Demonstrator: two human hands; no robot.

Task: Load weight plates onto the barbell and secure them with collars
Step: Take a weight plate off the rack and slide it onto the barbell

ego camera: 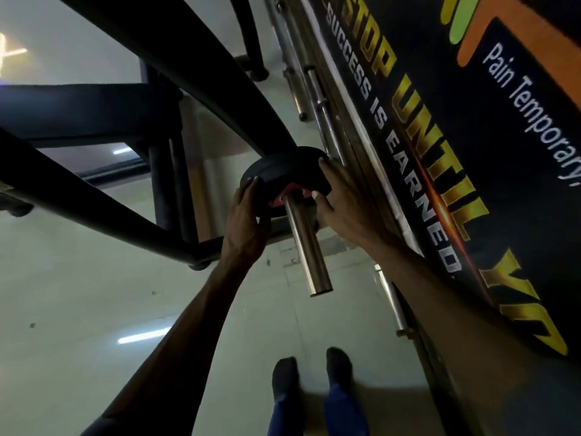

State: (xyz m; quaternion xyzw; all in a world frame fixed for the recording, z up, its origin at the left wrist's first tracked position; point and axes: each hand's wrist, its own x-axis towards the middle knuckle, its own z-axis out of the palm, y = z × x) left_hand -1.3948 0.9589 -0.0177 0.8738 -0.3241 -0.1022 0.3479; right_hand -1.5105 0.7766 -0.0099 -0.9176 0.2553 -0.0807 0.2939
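Black rubber plate [284,174] sits far up the steel sleeve [306,243], whose bare end points near. The left hand [246,221] curls round the plate's left edge; the right hand [341,199] grips its right edge. A banner [471,152] fills the right.

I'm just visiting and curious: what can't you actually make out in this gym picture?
- Weight plate, head view: marking unreadable, dim, hidden by left hand and right hand.
- Barbell sleeve: rest of bar behind the plate.
- Collars: none visible.
- Wall banner: text cut off by frame edge.
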